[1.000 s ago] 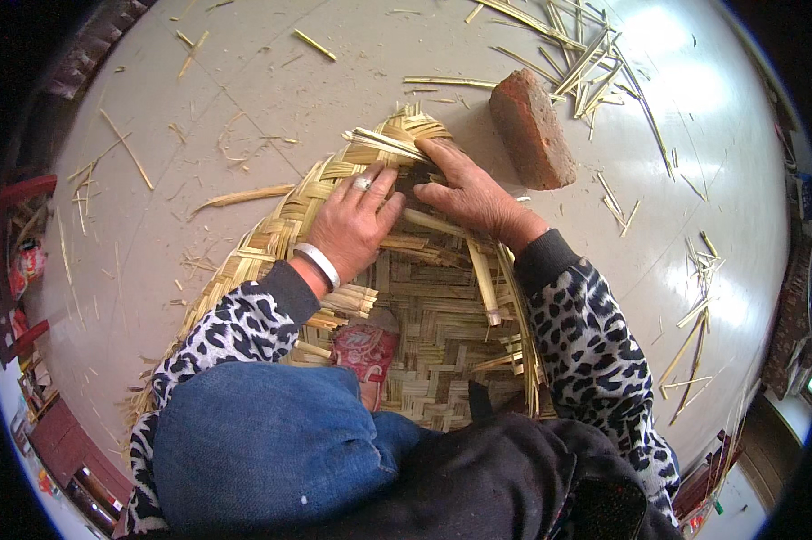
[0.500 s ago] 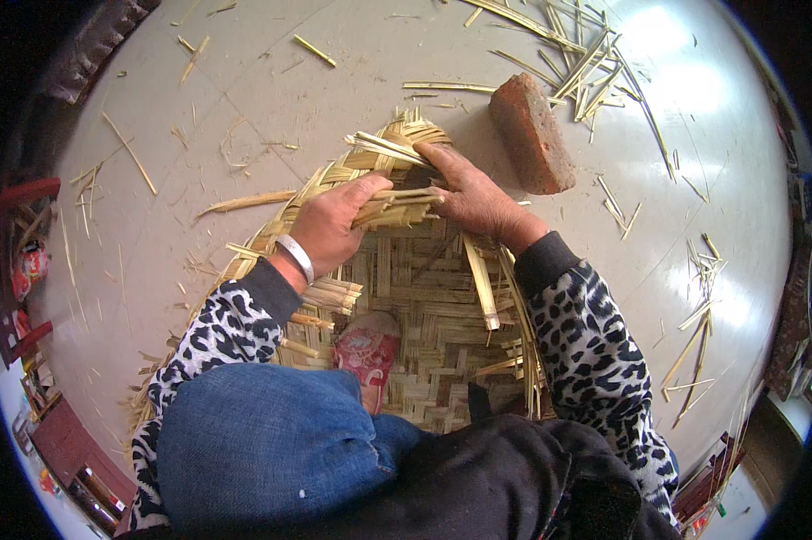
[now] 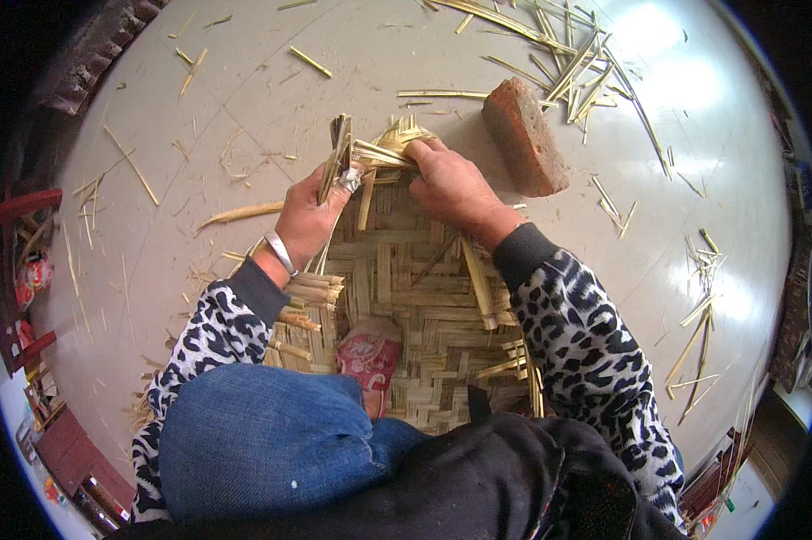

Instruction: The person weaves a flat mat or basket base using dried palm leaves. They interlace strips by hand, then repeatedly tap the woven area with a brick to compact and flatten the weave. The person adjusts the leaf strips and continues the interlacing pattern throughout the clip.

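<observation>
My left hand [image 3: 304, 220], with a pale band at its wrist and white tape on a finger, is closed round a bundle of split bamboo strips [image 3: 338, 144] that stands up from its grip. To its right, my right hand [image 3: 460, 187] pinches light strips [image 3: 383, 155] at the far end of a woven bamboo mat [image 3: 397, 261]. The mat's flat base has a stepped weave and lies under my foot in a red shoe [image 3: 368, 355]. Loose strip ends [image 3: 314, 292] stick inward from its left side, and another strip [image 3: 478, 283] lies along the right.
A rough red brick [image 3: 524, 139] rests on the floor just beyond my right hand. Cut strips [image 3: 581, 67] lie heaped at the far right, with more scattered pieces [image 3: 703, 306] further right. A single long strip [image 3: 244, 213] points left from the mat.
My left hand has turned and moved slightly left, swinging its strip bundle from lying across to upright. My right hand has shifted slightly and stays at the mat's far end.
</observation>
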Motion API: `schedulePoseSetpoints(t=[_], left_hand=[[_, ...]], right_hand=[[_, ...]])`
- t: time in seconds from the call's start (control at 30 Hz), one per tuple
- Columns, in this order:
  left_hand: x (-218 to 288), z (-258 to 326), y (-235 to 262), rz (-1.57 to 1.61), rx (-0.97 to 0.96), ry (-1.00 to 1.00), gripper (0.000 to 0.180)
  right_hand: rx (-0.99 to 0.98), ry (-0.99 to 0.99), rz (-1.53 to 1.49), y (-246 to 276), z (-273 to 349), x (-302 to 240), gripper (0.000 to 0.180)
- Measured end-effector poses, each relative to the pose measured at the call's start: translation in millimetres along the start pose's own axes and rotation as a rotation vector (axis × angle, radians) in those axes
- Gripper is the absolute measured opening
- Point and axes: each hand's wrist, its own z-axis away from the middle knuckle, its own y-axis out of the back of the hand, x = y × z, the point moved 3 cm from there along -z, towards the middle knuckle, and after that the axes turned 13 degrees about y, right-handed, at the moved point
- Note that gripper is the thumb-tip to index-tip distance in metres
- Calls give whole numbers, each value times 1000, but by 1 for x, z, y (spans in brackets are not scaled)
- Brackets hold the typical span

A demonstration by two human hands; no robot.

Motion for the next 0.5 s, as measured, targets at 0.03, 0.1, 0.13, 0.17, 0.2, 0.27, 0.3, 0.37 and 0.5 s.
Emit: schedulePoseSetpoints(t=[0.03, 0.1, 0.13, 0.17, 0.2, 0.27, 0.3, 0.37, 0.5], left_hand=[[0, 0, -1, 27, -30, -29, 33], [-2, 0, -1, 54, -40, -58, 33], [-2, -1, 0, 88, -36, -82, 33], [-3, -2, -1, 107, -43, -98, 34], [-3, -2, 0, 119, -51, -127, 35], [-5, -4, 0, 132, -73, -125, 36], [-5, -5, -1, 132, -79, -138, 37], [-5, -6, -1, 130, -61, -129, 36], [3, -4, 1, 255, -71, -147, 36]], right_hand=[[13, 0, 0, -1, 0, -1, 35], [60, 14, 25, -2, 1, -5, 33], [93, 25, 47, -1, 2, -8, 32], [112, 18, 72, -2, 3, -9, 31], [110, 24, 85, -2, 4, -10, 31], [83, 10, 117, -3, 5, -11, 30], [140, 98, 168, -1, 5, -13, 29], [207, 234, 273, 2, 4, -16, 28], [113, 340, 192, 1, 0, -15, 26]])
